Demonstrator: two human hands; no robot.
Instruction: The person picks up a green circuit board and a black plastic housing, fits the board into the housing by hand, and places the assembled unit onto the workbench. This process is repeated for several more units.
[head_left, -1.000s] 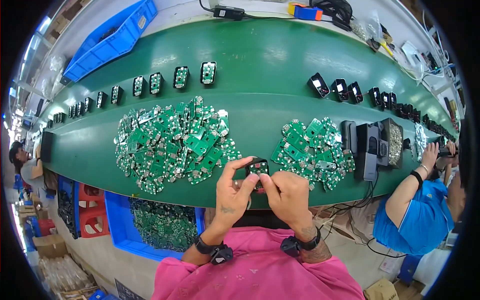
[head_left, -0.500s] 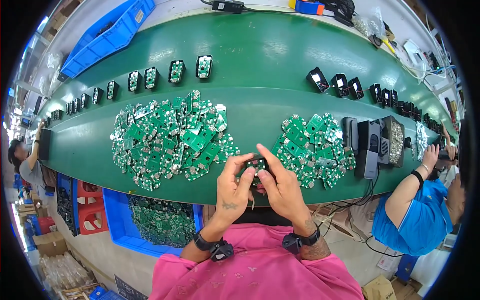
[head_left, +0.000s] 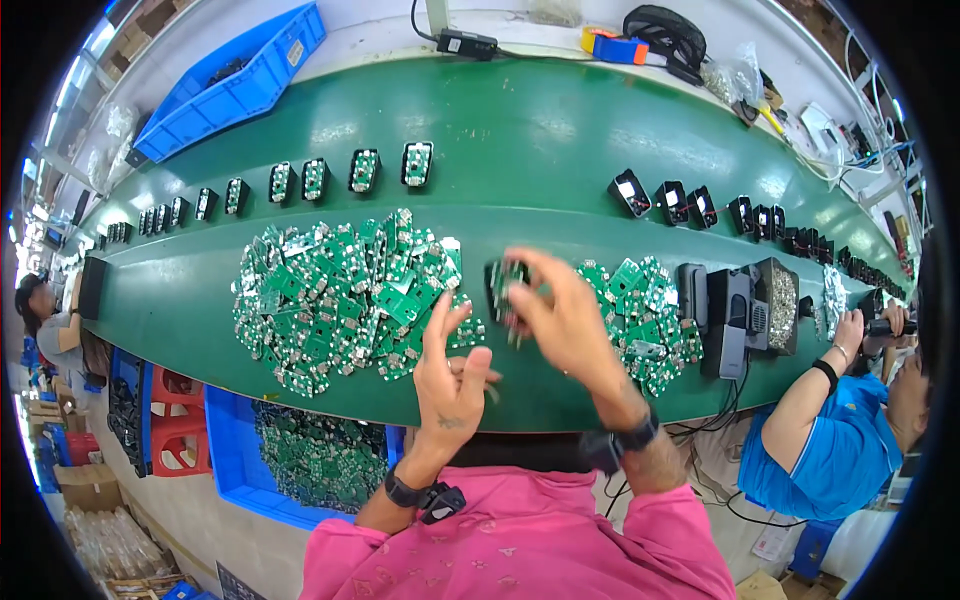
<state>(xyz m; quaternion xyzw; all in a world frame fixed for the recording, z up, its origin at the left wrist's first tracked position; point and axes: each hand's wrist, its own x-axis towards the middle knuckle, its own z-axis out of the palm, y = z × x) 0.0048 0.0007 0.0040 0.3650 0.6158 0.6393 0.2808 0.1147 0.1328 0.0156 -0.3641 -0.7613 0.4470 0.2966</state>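
My right hand grips a small black plastic case with a green circuit board in it, above the middle of the green table. Thumb and fingers are round its right side, partly smeared by motion. To the left, apart from the case, my left hand has its fingers apart and holds nothing. It is nearest the right edge of a large heap of green circuit boards. A smaller heap of boards lies beyond my right hand, partly hidden by it.
Black cases with boards line the far left; cases with wires line the far right. Beside the right heap stand a grey device and a box of small parts. A blue crate sits below. A co-worker is at right.
My hands have parted. The right has carried the black case forward and slightly left; the left has let go and dropped back with its fingers spread. The whole view has shifted slightly.
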